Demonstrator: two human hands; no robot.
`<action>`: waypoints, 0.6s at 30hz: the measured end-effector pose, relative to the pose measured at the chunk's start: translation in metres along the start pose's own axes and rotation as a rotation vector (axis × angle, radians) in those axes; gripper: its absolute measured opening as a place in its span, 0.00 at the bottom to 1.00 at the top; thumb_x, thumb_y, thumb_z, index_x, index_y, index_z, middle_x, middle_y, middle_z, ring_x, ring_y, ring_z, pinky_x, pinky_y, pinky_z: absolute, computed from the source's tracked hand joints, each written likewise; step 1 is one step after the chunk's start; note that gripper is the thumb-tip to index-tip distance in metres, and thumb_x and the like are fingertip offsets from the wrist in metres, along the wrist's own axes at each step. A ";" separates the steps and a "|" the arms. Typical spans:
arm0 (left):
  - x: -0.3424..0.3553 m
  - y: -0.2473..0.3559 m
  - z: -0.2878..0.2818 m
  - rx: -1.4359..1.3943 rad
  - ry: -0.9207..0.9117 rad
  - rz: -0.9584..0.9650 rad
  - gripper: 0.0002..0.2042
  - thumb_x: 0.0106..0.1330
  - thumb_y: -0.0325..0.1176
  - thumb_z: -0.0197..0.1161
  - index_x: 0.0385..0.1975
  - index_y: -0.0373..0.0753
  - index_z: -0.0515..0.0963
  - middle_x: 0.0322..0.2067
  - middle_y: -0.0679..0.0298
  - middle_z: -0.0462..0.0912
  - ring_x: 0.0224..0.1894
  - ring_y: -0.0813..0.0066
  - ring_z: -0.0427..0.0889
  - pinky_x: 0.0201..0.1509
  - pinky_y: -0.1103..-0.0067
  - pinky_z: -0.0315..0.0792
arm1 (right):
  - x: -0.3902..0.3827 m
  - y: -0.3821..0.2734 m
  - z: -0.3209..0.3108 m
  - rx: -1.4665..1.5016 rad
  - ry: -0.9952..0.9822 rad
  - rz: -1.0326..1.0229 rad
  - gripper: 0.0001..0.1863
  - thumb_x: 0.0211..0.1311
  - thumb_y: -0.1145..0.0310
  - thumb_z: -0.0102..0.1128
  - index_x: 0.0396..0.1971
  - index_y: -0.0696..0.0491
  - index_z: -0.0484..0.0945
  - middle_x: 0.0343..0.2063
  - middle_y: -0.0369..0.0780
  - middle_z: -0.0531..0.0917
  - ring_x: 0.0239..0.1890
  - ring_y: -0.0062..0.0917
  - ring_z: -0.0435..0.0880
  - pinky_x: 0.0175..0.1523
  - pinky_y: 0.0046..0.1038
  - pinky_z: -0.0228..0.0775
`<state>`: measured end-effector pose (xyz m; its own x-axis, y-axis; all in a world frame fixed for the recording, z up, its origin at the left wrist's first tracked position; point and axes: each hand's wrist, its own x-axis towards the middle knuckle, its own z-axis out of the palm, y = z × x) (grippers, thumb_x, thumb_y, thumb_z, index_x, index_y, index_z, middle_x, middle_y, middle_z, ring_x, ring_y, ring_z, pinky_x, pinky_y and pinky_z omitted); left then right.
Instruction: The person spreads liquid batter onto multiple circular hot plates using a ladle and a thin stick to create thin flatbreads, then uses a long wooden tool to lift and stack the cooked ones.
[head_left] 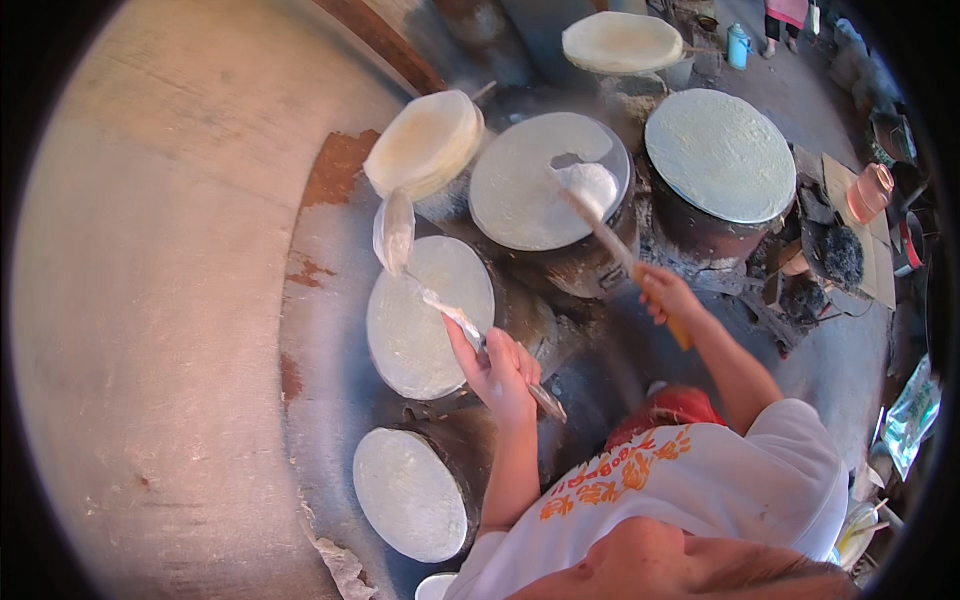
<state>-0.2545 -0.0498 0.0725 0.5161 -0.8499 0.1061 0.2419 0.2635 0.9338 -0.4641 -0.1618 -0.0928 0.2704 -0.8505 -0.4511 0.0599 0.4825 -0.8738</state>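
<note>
My left hand (500, 372) is closed around the handle of a ladle (394, 232). The ladle's batter-smeared bowl hangs between a stack of thin round flatbreads (422, 142) and a round griddle (430, 318) coated with pale batter. My right hand (668, 296) grips a wooden spatula (608, 240), slanting onto the middle griddle (520, 190). At the spatula's far end lies a thick white lump of batter (588, 188). Beside that lump, a dark gap shows in the griddle's pale layer.
Pale-topped griddles stand at right (720, 155) and lower left (410, 495). A second flatbread stack (622, 43) sits at the back. A pink container (869, 193) rests on cardboard (842, 215). A blue flask (738, 46) stands near another person's legs (772, 32). A broad tan surface (170, 300) fills the left.
</note>
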 end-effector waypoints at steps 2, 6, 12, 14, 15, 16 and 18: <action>0.006 -0.012 0.010 0.003 0.018 -0.054 0.29 0.68 0.31 0.47 0.66 0.52 0.42 0.14 0.72 0.58 0.09 0.87 0.53 0.09 0.86 0.53 | 0.023 -0.016 -0.030 0.019 0.004 0.005 0.20 0.65 0.62 0.44 0.58 0.45 0.64 0.21 0.34 0.70 0.13 0.14 0.64 0.14 0.18 0.59; 0.020 -0.023 0.045 0.005 -0.036 -0.054 0.29 0.68 0.31 0.47 0.66 0.51 0.42 0.13 0.72 0.58 0.09 0.87 0.53 0.10 0.86 0.52 | 0.088 -0.069 -0.056 0.019 -0.035 0.010 0.20 0.66 0.63 0.43 0.58 0.45 0.64 0.21 0.34 0.70 0.12 0.15 0.63 0.14 0.19 0.57; 0.059 -0.054 0.091 0.041 -0.045 -0.085 0.30 0.67 0.31 0.48 0.66 0.51 0.42 0.12 0.72 0.56 0.08 0.87 0.53 0.09 0.86 0.52 | 0.097 -0.089 -0.060 -0.273 -0.143 -0.054 0.19 0.66 0.63 0.44 0.55 0.48 0.68 0.19 0.33 0.72 0.11 0.15 0.64 0.15 0.18 0.58; 0.064 -0.051 0.096 0.081 -0.004 -0.055 0.29 0.67 0.32 0.48 0.65 0.51 0.43 0.12 0.73 0.56 0.08 0.88 0.53 0.09 0.87 0.52 | 0.085 -0.089 -0.079 -0.252 -0.172 -0.016 0.18 0.66 0.63 0.45 0.55 0.48 0.69 0.18 0.33 0.72 0.11 0.15 0.65 0.15 0.18 0.58; 0.065 -0.052 0.095 0.127 -0.029 -0.061 0.29 0.67 0.32 0.48 0.65 0.51 0.43 0.12 0.73 0.56 0.09 0.88 0.53 0.10 0.87 0.53 | 0.081 -0.087 -0.096 -0.241 -0.181 0.003 0.18 0.66 0.62 0.45 0.55 0.48 0.69 0.18 0.33 0.72 0.11 0.14 0.65 0.15 0.18 0.57; 0.071 -0.057 0.104 0.119 -0.025 -0.061 0.29 0.67 0.32 0.48 0.65 0.51 0.44 0.12 0.73 0.56 0.09 0.88 0.54 0.10 0.87 0.53 | 0.080 -0.086 -0.112 -0.229 -0.190 0.023 0.18 0.66 0.62 0.45 0.54 0.48 0.70 0.17 0.33 0.72 0.11 0.14 0.65 0.15 0.18 0.57; 0.085 -0.064 0.131 0.094 -0.053 -0.102 0.28 0.68 0.31 0.47 0.65 0.51 0.44 0.13 0.73 0.57 0.10 0.88 0.55 0.11 0.87 0.54 | 0.101 -0.098 -0.133 -0.192 -0.153 -0.038 0.18 0.65 0.61 0.46 0.53 0.46 0.71 0.17 0.33 0.73 0.11 0.15 0.65 0.15 0.19 0.58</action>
<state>-0.3335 -0.1984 0.0667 0.4479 -0.8937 0.0243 0.2114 0.1323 0.9684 -0.5708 -0.3230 -0.0767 0.4146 -0.8188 -0.3972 -0.1070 0.3895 -0.9148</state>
